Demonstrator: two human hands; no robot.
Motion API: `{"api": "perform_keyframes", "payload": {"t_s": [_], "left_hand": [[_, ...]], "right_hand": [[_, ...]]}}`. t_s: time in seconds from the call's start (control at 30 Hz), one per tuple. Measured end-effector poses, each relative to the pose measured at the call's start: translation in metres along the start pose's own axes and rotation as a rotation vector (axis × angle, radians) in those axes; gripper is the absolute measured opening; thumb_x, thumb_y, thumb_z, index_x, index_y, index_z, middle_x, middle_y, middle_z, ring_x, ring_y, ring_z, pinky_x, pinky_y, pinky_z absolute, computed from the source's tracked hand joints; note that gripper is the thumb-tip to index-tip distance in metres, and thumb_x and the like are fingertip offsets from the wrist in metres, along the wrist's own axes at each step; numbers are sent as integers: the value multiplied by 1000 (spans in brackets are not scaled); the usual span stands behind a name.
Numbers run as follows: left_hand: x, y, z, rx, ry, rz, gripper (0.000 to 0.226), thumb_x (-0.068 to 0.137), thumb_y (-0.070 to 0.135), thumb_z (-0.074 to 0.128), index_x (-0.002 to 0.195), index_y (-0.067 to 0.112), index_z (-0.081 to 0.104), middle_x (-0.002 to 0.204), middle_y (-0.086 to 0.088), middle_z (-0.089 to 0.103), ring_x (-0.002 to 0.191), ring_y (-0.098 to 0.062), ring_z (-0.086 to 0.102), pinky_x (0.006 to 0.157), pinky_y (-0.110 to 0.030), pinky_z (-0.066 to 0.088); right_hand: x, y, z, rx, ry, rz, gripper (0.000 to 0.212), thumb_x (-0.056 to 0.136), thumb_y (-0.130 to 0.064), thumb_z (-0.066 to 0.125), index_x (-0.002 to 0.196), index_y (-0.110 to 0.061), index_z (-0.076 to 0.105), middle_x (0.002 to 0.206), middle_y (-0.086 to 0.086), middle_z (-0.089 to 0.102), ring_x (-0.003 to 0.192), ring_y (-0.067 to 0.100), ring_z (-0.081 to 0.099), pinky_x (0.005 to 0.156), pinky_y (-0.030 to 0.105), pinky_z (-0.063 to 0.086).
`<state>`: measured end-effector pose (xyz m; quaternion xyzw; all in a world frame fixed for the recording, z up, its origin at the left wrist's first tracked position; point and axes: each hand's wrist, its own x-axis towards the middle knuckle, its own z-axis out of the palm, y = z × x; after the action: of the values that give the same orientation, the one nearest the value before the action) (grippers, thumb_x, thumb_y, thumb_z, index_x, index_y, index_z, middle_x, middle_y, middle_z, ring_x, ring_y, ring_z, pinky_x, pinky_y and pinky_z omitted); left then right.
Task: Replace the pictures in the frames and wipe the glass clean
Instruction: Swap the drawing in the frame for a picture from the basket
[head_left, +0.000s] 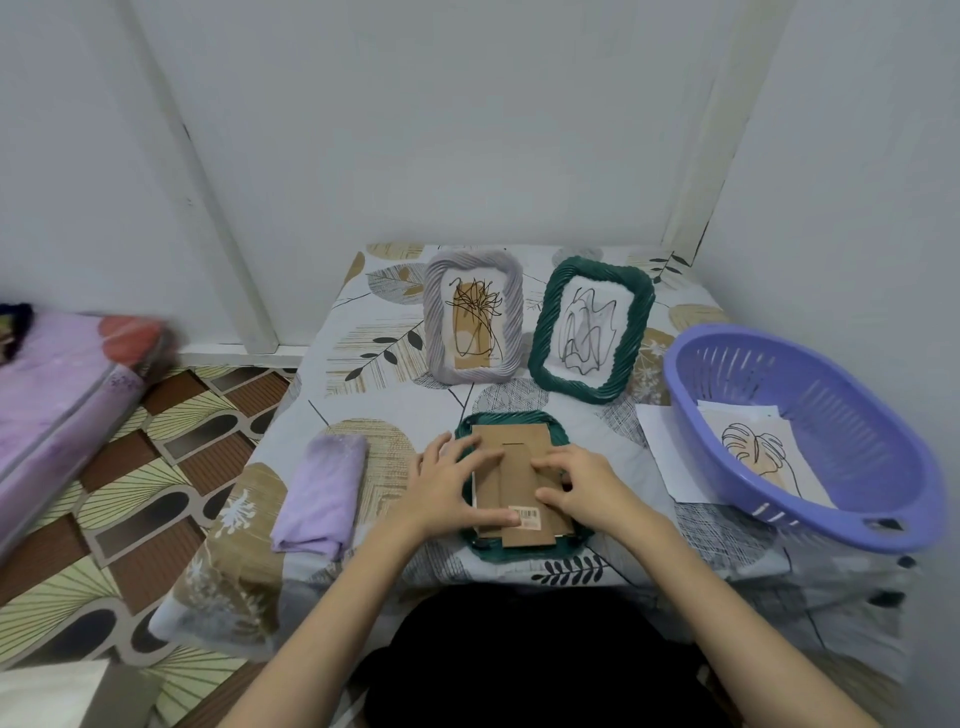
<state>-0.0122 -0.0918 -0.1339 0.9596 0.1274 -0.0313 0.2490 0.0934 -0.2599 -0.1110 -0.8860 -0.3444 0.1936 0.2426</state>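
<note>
A green frame (470, 540) is lying face down at the near edge of the surface (363, 332). The left hand (451, 488) and right hand (582, 486) are pressing its cardboard backing (519, 457) with flat, extended fingers, gripping nothing. Uneven pressure is likely risking a cracked glass or a bent backing.

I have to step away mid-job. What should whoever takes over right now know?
Left hand and right hand both press flat on the cardboard backing of the face-down green frame.
Lilac frame and second green frame stand upright behind, pictures in.
Spare prints lie in the purple basket; folded cloth sits left, untouched.
Left: secure this backing, wipe the glass.
</note>
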Motion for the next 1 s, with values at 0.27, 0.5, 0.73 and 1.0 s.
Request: {"api": "perform_keyframes", "payload": {"t_s": [0.27, 0.5, 0.73, 1.0], "left_hand": [[0, -2, 4, 1, 4, 0, 99, 42, 87, 38, 134, 51, 30, 153, 14, 15, 142, -17, 3, 112, -43, 7], [-7, -3, 13, -65, 32, 21, 93, 49, 86, 38, 135, 52, 27, 154, 18, 11, 144, -11, -1, 116, -45, 1], [-7, -4, 15, -60, 27, 22, 94, 50, 86, 37, 136, 52, 25, 154, 20, 9, 144, -8, -3, 116, -42, -2], [-8, -5, 17, -39, 45, 30, 94, 52, 86, 34, 137, 51, 23, 155, 19, 9, 144, -9, -3, 117, -42, -2]], "right_hand": [[-33, 37, -12, -102, -32, -152, 44, 74, -41, 73, 115, -29, 64, 140, -11, 41, 123, 14, 30, 106, 26, 22], [-40, 47, -5, -167, 72, -201, 39, 70, -58, 68, 106, -42, 65, 137, -22, 40, 127, 11, 26, 99, 30, 18], [-44, 54, 12, -97, 286, -277, 48, 60, -67, 49, 93, -40, 72, 124, -22, 51, 116, 15, 43, 90, 29, 18], [-42, 59, 48, 134, 551, -216, 25, 66, -51, 57, 78, -35, 72, 115, -22, 57, 105, 6, 43, 89, 33, 25]]}}
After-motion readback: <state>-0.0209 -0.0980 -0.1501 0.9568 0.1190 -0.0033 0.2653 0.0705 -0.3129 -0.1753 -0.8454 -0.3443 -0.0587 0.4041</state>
